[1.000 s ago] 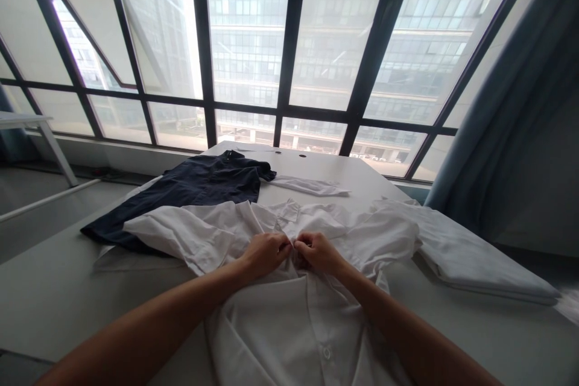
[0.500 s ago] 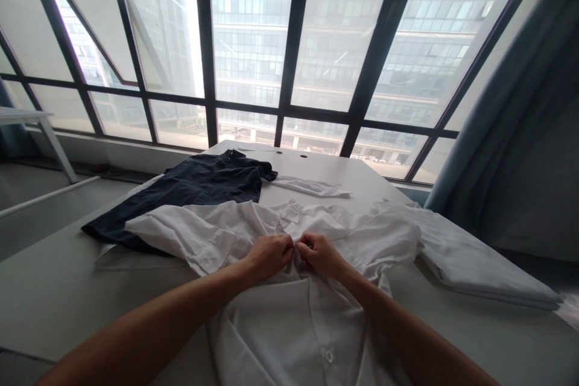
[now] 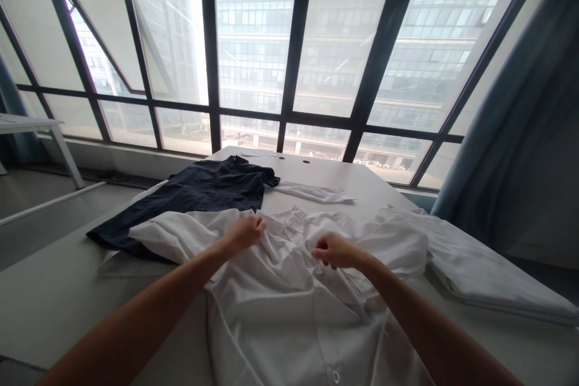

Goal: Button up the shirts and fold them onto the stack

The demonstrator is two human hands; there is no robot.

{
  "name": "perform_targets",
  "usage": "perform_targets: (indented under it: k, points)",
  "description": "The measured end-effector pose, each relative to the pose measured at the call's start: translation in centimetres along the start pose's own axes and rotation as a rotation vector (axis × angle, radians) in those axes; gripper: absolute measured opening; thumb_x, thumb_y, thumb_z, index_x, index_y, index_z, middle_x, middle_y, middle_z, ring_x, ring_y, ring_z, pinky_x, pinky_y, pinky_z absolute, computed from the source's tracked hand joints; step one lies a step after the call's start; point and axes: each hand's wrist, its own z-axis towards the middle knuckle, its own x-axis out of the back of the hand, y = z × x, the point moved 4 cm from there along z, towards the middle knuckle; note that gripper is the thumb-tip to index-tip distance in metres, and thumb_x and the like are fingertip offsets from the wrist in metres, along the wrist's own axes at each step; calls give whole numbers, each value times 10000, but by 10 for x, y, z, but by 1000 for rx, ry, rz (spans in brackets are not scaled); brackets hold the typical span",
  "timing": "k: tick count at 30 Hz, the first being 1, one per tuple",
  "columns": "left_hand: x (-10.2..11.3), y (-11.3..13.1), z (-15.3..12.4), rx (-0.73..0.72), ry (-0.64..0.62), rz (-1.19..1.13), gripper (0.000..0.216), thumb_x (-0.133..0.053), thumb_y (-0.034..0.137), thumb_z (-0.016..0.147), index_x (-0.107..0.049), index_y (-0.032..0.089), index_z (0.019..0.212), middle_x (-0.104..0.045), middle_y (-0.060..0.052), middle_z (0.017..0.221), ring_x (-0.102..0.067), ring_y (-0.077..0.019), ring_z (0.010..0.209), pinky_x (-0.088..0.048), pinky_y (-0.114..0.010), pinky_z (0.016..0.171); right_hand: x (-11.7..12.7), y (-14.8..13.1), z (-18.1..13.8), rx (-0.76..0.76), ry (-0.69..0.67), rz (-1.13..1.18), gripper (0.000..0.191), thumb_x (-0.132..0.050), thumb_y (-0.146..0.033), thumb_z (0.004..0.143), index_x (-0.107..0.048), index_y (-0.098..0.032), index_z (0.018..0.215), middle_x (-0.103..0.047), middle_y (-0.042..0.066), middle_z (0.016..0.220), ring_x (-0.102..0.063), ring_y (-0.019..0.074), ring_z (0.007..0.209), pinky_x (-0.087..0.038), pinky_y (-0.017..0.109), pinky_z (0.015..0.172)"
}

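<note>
A white shirt point(image 3: 266, 313) lies spread on the table, its collar point(image 3: 294, 220) away from me and a button visible low on its front. My left hand point(image 3: 244, 234) is closed at the left chest of the shirt, fingertips pinched on the cloth, which rises in folds beside it. To the right, my right hand point(image 3: 338, 250) is closed too, thumb and fingers together on the front of the shirt by the placket. A gap of crumpled cloth lies between the two hands.
A dark navy shirt point(image 3: 212, 187) lies at the left on the white table point(image 3: 54, 289). A folded white garment point(image 3: 502, 271) rests at the right, and a white sleeve point(image 3: 316, 192) stretches out behind. Large windows stand beyond, with a blue curtain point(image 3: 502, 108) at the right.
My hands have parted from the middle of the shirt front, the left moving left and away from me, the right slightly right. The cloth between them has spread. The view has tilted up slightly.
</note>
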Motion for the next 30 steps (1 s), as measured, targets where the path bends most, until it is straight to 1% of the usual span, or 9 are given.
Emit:
perform_targets:
  k: [4, 6, 9, 13, 16, 19, 24, 26, 30]
  points:
    - [6, -33, 31, 158, -37, 146, 250, -544, 273, 845, -694, 150, 1002, -699, -158, 1099, -645, -288, 1042, -458, -324, 847, 31, -3, 44, 17, 397, -192, 134, -602, -184, 771, -730, -161, 803, -721, 73, 788, -645, 162, 726, -415, 215, 622]
    - [3, -42, 44, 236, -115, 122, 303, -526, 333, 870, -705, 117, 986, -696, -194, 1098, -642, -310, 1062, -464, -329, 845, 34, -3, 71, -83, 376, -157, 186, -606, -279, 822, -720, -149, 755, -716, 98, 770, -660, 187, 713, -436, 242, 628]
    - [0, -47, 63, 307, -156, 70, 433, -434, 415, 928, -713, 88, 975, -709, -215, 1029, -663, -312, 1016, -475, -325, 797, 27, -2, 104, -269, 232, 119, 449, -544, -458, 881, -629, -136, 580, -620, 96, 540, -606, 187, 499, -439, 271, 513]
    - [-2, -47, 86, 301, -160, 40, 379, -541, 433, 866, -728, 105, 904, -715, -192, 966, -665, -324, 965, -469, -337, 760, 25, -12, 125, -277, 234, 319, 341, -664, -379, 791, -561, -153, 557, -509, 26, 407, -540, 161, 406, -423, 252, 430]
    - [-6, -46, 101, 226, -222, -14, 296, -673, 418, 761, -722, 127, 736, -710, -117, 795, -662, -279, 837, -457, -304, 715, 33, -20, 125, -157, 265, 429, 194, -700, -245, 708, -553, -157, 617, -527, -12, 473, -541, 122, 448, -427, 213, 449]
    - [-13, -42, 110, 113, -350, -201, 307, -750, 445, 668, -708, 144, 711, -657, -29, 662, -611, -186, 694, -437, -254, 645, 51, -21, 113, -19, 310, 548, 110, -656, -179, 651, -575, -166, 723, -552, -37, 587, -524, 84, 514, -407, 178, 483]
    - [-15, -26, 105, -42, -539, -664, 389, -830, 443, 512, -646, 138, 670, -599, 14, 619, -547, -130, 624, -438, -252, 647, 77, -12, 79, 205, 205, 856, 414, -592, -194, 543, -668, -170, 950, -598, -29, 682, -490, 94, 550, -350, 200, 481]
    - [-8, -16, 98, -72, -545, -757, 377, -846, 386, 492, -644, 144, 697, -615, 23, 652, -560, -127, 646, -447, -251, 674, 85, -4, 65, 222, 183, 901, 399, -579, -200, 527, -680, -159, 911, -577, -30, 647, -459, 90, 527, -321, 204, 466]
    - [14, 5, 83, -136, -587, -892, 436, -857, 338, 505, -693, 147, 861, -684, -7, 820, -621, -164, 772, -483, -286, 763, 94, 15, 47, 187, 242, 906, 186, -576, -214, 524, -621, -144, 691, -457, -50, 517, -359, 68, 445, -228, 208, 411]
